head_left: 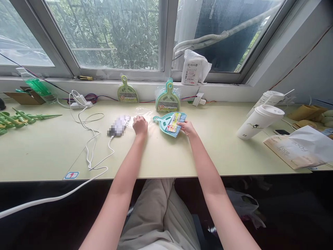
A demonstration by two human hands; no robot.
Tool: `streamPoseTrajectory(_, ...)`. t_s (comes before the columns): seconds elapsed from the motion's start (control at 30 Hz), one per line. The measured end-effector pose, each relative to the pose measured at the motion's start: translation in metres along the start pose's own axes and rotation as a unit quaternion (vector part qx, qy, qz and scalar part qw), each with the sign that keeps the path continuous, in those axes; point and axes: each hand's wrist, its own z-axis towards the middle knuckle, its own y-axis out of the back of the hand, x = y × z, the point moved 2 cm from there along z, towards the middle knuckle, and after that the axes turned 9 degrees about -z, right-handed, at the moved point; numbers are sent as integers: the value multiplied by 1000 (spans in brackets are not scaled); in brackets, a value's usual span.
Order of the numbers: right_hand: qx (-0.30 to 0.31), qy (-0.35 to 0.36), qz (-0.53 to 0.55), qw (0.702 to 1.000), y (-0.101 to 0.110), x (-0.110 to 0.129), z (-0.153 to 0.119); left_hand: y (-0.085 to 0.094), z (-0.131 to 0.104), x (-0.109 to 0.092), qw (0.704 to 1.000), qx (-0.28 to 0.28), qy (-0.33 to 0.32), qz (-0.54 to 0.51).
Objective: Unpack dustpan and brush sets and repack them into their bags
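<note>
A teal mini dustpan and brush set [165, 122] with a colourful label card lies tilted over the table, its looped handle towards the left. My right hand [187, 128] pinches its bristle end on the right side. My left hand [140, 125] is closed, fingers curled down on a clear plastic bag [142, 111] spread flat on the table. Behind the set, several similar green and teal sets [168, 99] in clear wrapping lean against the wall. Another green set [127, 93] leans there further left.
A blurred phone-like item [118, 125] on a white cable [91, 152] lies left of my left hand. White cups [260, 121] and a tissue pack [293, 149] stand right. Green plastic pieces [18, 121] and a bottle [39, 86] are far left. A wrapped packet [194, 69] sits on the sill.
</note>
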Motion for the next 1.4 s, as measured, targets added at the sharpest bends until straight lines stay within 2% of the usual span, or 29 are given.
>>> streamPoseTrajectory(0.17,34,3,-11,999,-26,-2,-6,1,-5,-12,994,-49,-98,-9)
streamPoseTrajectory(0.27,68,1,-24,997,-38,-4,-10,-3,-10,-21,986,-41,-155,-37)
streamPoseTrajectory(0.37,58,-2,-17,998,-42,-6,-11,-6,-16,-32,980,-27,-184,-74)
streamPoseTrajectory(0.43,31,5,8,999,-42,-8,-10,-4,-22,-41,979,-22,-175,-98)
streamPoseTrajectory(0.5,-3,18,43,999,-42,-10,-9,0,-25,-47,981,-37,-137,-130)
streamPoseTrajectory(0.6,-41,35,87,995,-42,-10,-8,8,-23,-46,966,-125,-15,-224)
streamPoseTrajectory(0.67,-43,45,104,993,-43,-10,-9,7,-16,-38,923,-160,86,-339)
streamPoseTrajectory(0.7,-38,49,109,992,-44,-9,-10,4,-12,-34,891,-143,129,-412)
streamPoseTrajectory(0.77,-16,53,110,992,-46,-8,-12,-6,-5,-29,808,-33,181,-560)
streamPoseTrajectory(0.83,8,52,102,993,-49,-7,-13,-17,-4,-31,716,99,182,-667)
streamPoseTrajectory(0.87,17,52,100,993,-50,-7,-14,-22,-6,-34,678,142,176,-700)
streamPoseTrajectory(0.93,17,58,107,992,-52,-8,-14,-28,-12,-41,627,166,170,-742)
streamPoseTrajectory(1.0,-4,68,127,990,-53,-9,-14,-32,-20,-49,601,152,175,-765)
streamPoseTrajectory(1.07,-37,72,149,986,-54,-11,-14,-34,-25,-57,592,149,175,-772)
streamPoseTrajectory(1.17,-66,66,167,981,-56,-12,-15,-30,-29,-65,597,165,155,-770)
streamPoseTrajectory(1.3,-44,64,169,983,-61,-12,-17,-21,-27,-66,623,164,91,-759)
streamPoseTrajectory(1.4,-17,54,167,984,-64,-13,-17,-18,-24,-61,646,142,78,-746)
